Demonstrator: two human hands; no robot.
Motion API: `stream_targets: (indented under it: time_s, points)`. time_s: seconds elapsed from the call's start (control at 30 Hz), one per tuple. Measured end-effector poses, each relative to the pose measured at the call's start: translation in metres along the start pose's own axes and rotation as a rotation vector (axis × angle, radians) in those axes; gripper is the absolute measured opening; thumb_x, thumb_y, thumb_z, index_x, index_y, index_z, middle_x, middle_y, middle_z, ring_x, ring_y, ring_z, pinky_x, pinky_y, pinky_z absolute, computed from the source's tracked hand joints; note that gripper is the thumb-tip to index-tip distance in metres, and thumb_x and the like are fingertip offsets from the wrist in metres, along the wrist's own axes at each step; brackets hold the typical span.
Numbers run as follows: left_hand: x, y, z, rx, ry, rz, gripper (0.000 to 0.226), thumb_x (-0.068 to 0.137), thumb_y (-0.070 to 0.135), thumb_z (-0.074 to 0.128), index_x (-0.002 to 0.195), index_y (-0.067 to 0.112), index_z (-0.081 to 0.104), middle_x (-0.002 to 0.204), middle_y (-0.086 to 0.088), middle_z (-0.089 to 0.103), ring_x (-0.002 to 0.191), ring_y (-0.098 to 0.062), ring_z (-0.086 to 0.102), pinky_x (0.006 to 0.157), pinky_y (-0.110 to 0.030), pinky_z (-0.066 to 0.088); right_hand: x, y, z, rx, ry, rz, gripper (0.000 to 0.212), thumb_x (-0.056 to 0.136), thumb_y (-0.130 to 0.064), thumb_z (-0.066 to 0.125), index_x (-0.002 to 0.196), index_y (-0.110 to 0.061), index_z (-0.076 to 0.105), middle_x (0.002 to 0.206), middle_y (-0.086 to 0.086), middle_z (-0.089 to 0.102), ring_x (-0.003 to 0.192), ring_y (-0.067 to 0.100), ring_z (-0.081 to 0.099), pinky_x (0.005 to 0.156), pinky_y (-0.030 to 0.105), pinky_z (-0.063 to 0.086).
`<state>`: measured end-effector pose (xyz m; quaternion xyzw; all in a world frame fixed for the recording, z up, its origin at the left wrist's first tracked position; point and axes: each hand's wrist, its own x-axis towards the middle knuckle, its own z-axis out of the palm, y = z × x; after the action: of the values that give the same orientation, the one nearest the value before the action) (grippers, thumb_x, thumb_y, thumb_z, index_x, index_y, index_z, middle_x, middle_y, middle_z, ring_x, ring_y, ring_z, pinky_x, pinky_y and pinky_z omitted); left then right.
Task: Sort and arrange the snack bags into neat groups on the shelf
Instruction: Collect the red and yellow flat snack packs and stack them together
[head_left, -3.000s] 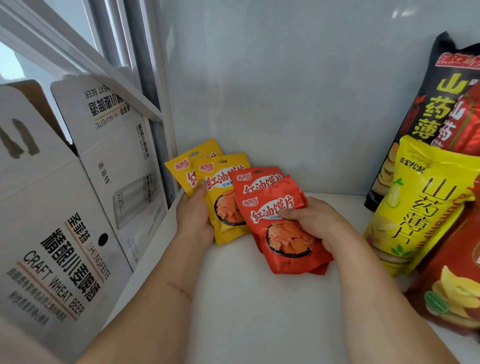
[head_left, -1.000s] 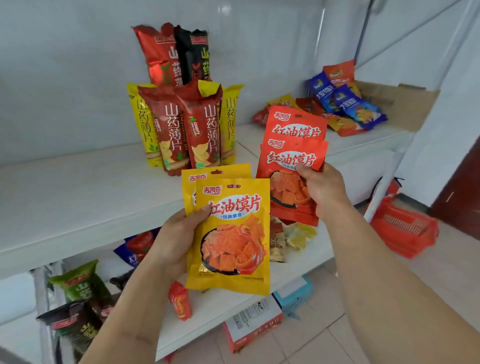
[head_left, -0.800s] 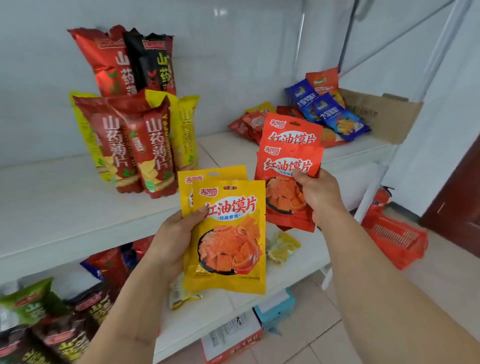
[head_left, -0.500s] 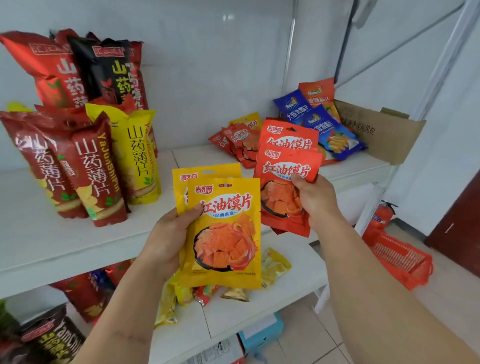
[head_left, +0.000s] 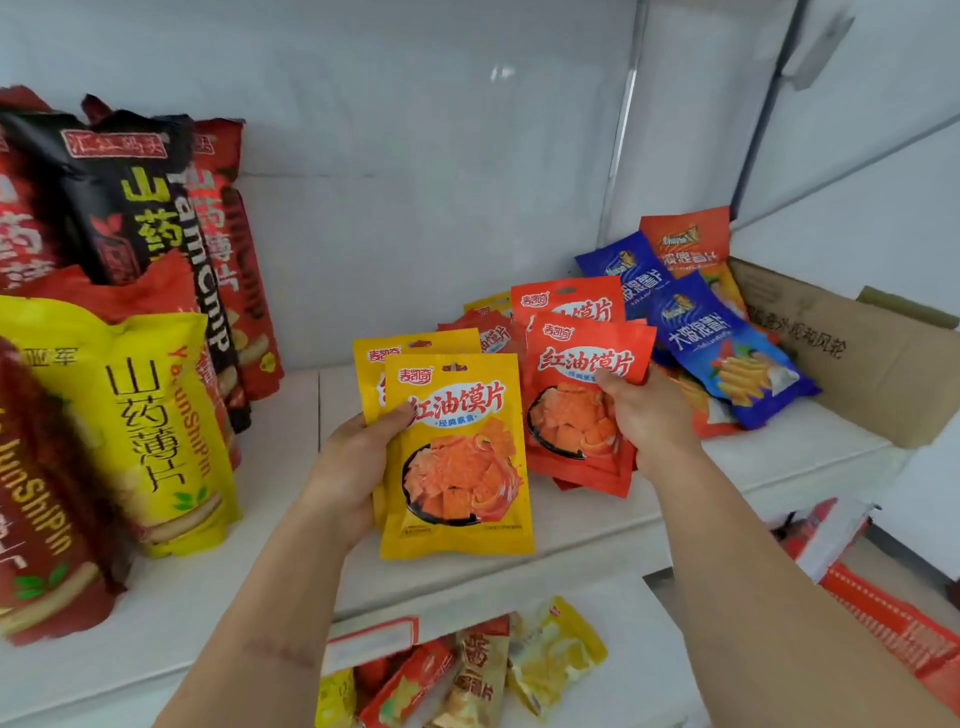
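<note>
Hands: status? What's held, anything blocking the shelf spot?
Left hand grips yellow bags. Right hand grips red bags. Matching red bags and blue bags lie behind.

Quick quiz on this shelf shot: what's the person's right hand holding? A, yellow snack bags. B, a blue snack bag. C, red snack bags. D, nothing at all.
C: the right hand grips the red snack bags by their right edge with its thumb over the front, while the yellow snack bags are in the left hand and the blue snack bags lie on the shelf behind.
</note>
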<state>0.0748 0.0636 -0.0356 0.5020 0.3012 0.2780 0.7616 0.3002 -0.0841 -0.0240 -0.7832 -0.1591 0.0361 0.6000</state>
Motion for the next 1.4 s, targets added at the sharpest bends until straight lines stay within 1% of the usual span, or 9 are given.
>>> stream_targets:
  time_s: [0.17,0.33,0.57,0.77,0.97,1.03,1.2,1.3,1.4]
  points:
    - [0.054,-0.008,0.017,0.025,0.162,-0.027,0.018,0.098,0.022,0.064,0.115,0.017,0.068,0.099,-0.010,0.079,0.087,-0.033,0.077,0.083,-0.055,0.060,0.047,0.021,0.020,-0.024,-0.016,0.027,0.039,0.088,-0.035,0.069,0.121,-0.014,0.064,0.111,0.002,0.067,0.104,0.024,0.063,0.087,0.033,0.046]
    - [0.097,-0.015,0.040,0.166,0.357,0.079,0.016,0.092,0.026,0.069,0.107,0.022,0.070,0.101,-0.003,0.078,0.089,-0.028,0.076,0.088,-0.049,0.060,0.084,0.029,0.039,-0.051,-0.024,0.008,0.039,0.090,-0.033,0.067,0.121,-0.011,0.061,0.120,0.009,0.066,0.113,0.033,0.060,0.096,0.039,0.046]
    - [0.139,-0.024,0.082,0.402,0.544,0.195,0.003,0.097,0.027,0.062,0.099,0.026,0.065,0.112,0.000,0.072,0.107,-0.028,0.067,0.098,-0.042,0.053,0.122,0.033,0.051,-0.153,-0.017,0.004,0.038,0.094,-0.040,0.060,0.119,-0.011,0.052,0.119,0.010,0.063,0.111,0.035,0.059,0.079,0.034,0.037]
    - [0.168,-0.032,0.111,0.611,0.654,0.208,0.038,0.093,0.040,0.062,0.125,0.021,0.060,0.124,-0.005,0.069,0.113,-0.032,0.063,0.090,-0.039,0.050,0.144,0.039,0.052,-0.204,0.015,-0.062,0.042,0.092,-0.040,0.062,0.124,-0.016,0.048,0.120,0.007,0.063,0.110,0.034,0.060,0.083,0.039,0.044]
    - [0.163,-0.032,0.120,0.499,0.705,0.228,0.061,0.092,0.036,0.069,0.143,0.019,0.040,0.131,-0.003,0.064,0.118,-0.031,0.061,0.085,-0.033,0.044,0.144,0.040,0.058,-0.282,0.073,-0.217,0.078,0.086,-0.041,0.070,0.148,-0.015,0.031,0.139,0.014,0.048,0.128,0.034,0.046,0.100,0.047,0.043]
    - [0.159,-0.033,0.120,0.522,0.707,0.253,0.060,0.092,0.035,0.068,0.142,0.019,0.039,0.129,-0.002,0.064,0.117,-0.030,0.062,0.083,-0.032,0.044,0.139,0.038,0.056,-0.313,0.109,-0.302,0.080,0.086,-0.039,0.071,0.150,-0.013,0.029,0.145,0.016,0.042,0.134,0.033,0.039,0.105,0.047,0.038]
    - [0.148,-0.035,0.119,0.691,0.740,0.284,0.061,0.092,0.037,0.065,0.144,0.016,0.041,0.141,-0.007,0.053,0.126,-0.032,0.055,0.098,-0.041,0.045,0.131,0.035,0.048,-0.290,0.092,-0.395,0.071,0.091,-0.037,0.065,0.149,-0.011,0.034,0.156,0.014,0.031,0.143,0.031,0.029,0.113,0.046,0.031]
    - [0.136,-0.038,0.118,0.833,0.765,0.290,0.061,0.096,0.037,0.058,0.149,0.011,0.039,0.152,-0.008,0.039,0.134,-0.031,0.046,0.104,-0.041,0.040,0.126,0.036,0.048,-0.281,0.086,-0.491,0.048,0.093,-0.035,0.062,0.134,-0.011,0.055,0.149,0.012,0.044,0.139,0.029,0.038,0.111,0.046,0.034]
    - [0.123,-0.039,0.118,0.981,0.778,0.334,0.049,0.098,0.037,0.054,0.141,0.015,0.050,0.150,-0.003,0.042,0.133,-0.027,0.046,0.103,-0.039,0.040,0.120,0.035,0.052,-0.286,0.053,-0.602,0.030,0.093,-0.031,0.060,0.117,-0.013,0.067,0.130,0.007,0.061,0.122,0.028,0.053,0.101,0.046,0.040]
